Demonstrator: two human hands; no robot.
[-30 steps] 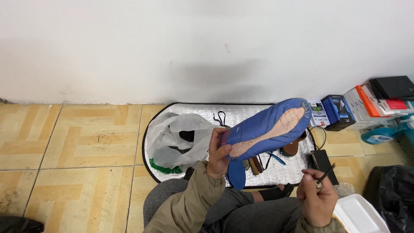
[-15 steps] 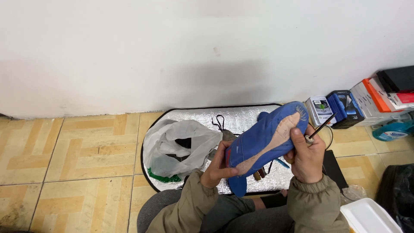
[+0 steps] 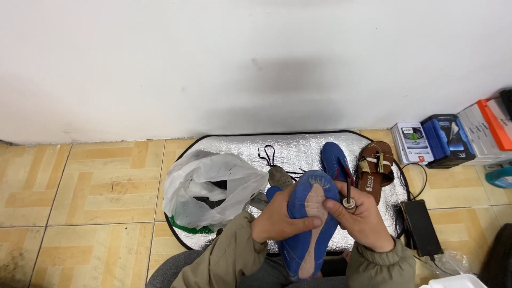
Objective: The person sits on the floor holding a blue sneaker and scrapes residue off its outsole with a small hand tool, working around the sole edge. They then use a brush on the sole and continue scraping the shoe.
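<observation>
You now hold the blue shoe (image 3: 306,224) sole-up and nearly upright over your lap, toe pointing away from you; a second ago it lay tilted out to your right, higher and flatter, so the sole has swung round to face you squarely and the worn pale strip down its middle is open to view. Your left hand (image 3: 280,220) is clenched around the left edge of the shoe, thumb laid across the sole. Your right hand (image 3: 362,216) has come in from the side and now presses against the right edge of the shoe while pinching a thin metal tool (image 3: 349,196), its tip standing up just above your fingers; half a second ago that hand was up by the toe. This reads as a regrip: the shoe looks steadied on both sides, with the tool close to the sole's edge. Just beyond your grip lie the second blue shoe (image 3: 335,160) and a brown sandal (image 3: 373,168) on the silver mat (image 3: 298,146), close to your right knuckles. To the left of the grip sits a white plastic bag (image 3: 210,186), near but apart. A black charger (image 3: 420,226) lies right of your right wrist. Open room lies above the shoe and left over the tiles (image 3: 80,186).
</observation>
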